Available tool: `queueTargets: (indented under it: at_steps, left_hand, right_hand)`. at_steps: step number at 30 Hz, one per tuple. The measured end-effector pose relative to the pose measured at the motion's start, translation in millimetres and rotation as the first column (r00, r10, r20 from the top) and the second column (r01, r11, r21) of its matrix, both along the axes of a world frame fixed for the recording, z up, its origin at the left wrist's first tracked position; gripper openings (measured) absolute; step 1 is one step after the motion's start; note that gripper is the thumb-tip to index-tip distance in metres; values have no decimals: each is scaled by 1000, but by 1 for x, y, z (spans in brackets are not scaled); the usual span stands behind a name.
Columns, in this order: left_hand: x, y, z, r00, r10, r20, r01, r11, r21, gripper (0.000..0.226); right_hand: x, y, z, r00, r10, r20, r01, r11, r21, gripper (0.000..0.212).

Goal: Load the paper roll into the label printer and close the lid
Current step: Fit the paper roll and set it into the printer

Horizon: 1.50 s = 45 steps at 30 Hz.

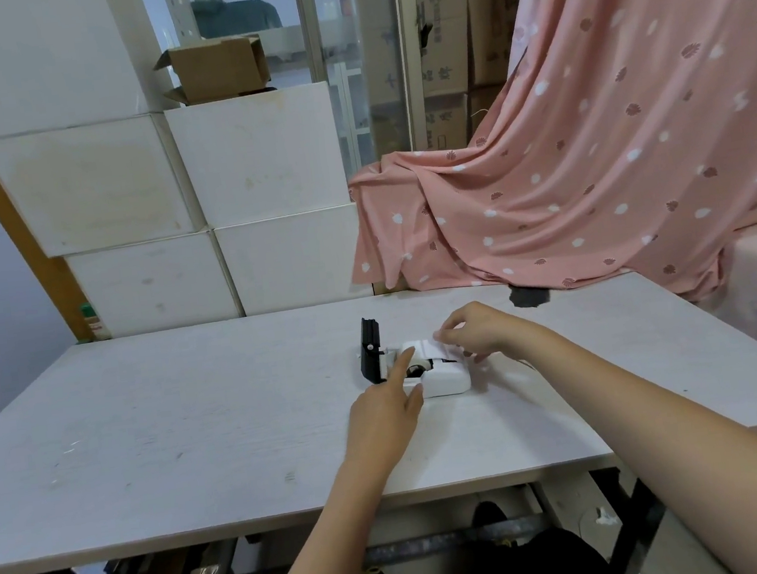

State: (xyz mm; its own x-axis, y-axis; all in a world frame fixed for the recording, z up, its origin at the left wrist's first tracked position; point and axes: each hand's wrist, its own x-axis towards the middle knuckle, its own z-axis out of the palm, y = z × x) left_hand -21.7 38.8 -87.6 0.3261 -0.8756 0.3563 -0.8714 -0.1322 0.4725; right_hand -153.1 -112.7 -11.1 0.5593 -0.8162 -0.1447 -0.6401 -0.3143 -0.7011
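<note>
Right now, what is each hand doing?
Left hand: open, forefinger resting on the paper roll.
Right hand: pinching the paper's loose end.

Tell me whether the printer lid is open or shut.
Open. The black lid stands upright at the left end of the white printer, with the paper roll exposed.

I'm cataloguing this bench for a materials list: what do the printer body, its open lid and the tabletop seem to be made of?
Label printer: likely moulded plastic, white, smooth with a slight sheen and rounded corners.
Lid: standing open; its visible inner side looks like black matte plastic.
Table: pale board with a faint wood-grain pattern, probably laminate over board; matte, lightly scuffed.
</note>
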Motion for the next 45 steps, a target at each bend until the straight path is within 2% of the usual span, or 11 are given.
queueTargets:
  at_steps: [12, 17, 21, 25, 27, 30, 31, 33, 36, 39, 45]
  left_hand:
    - [-4, -2, 1, 997, 14, 74, -17, 999, 35, 50]
    - [-5, -2, 1, 993, 20, 112, -24, 999, 34, 52]
    - [-6, -3, 0, 990, 26, 135, -31, 999, 34, 52]
    - [-5, -2, 0, 989, -15, 148, 12, 1000, 20, 49]
    - [-7, 1, -1, 984, 6, 177, 14, 994, -112, 38]
    - [-3, 11, 4, 985, 170, 5, -144, 851, -505, 27]
    - [2, 13, 7, 980, 177, -91, -197, 811, -550, 32]
    - [19, 11, 9, 970, 115, -213, -204, 865, -459, 70]
    - [36, 6, 8, 910, -28, -413, -60, 979, -197, 121]
    - [44, 3, 10, 810, -100, -577, 62, 994, -87, 125]
    - [44, -6, 17, 776, -148, -613, 107, 989, -103, 103]
  right_hand:
    - [14, 0, 16, 990, 68, -125, -66, 998, 17, 30]
    - [11, -2, 14, 978, -28, -205, 70, 976, 204, 40]
    - [9, -3, 7, 977, -145, -159, 186, 939, 289, 45]
    - [2, -9, 8, 969, -247, 19, 219, 890, 401, 32]
    - [-1, -12, 8, 948, -302, 100, 236, 879, 415, 31]
    - [-6, -12, 9, 922, -341, 182, 224, 856, 466, 21]
    - [-7, -11, 9, 916, -349, 196, 217, 845, 488, 17]
    - [-10, -9, 8, 907, -363, 212, 208, 827, 522, 14]
    - [-10, -9, 4, 909, -366, 198, 223, 830, 512, 15]
    - [-8, -13, -1, 913, -355, 200, 220, 843, 491, 17]
    - [-15, -17, 4, 902, -367, 228, 186, 805, 563, 2]
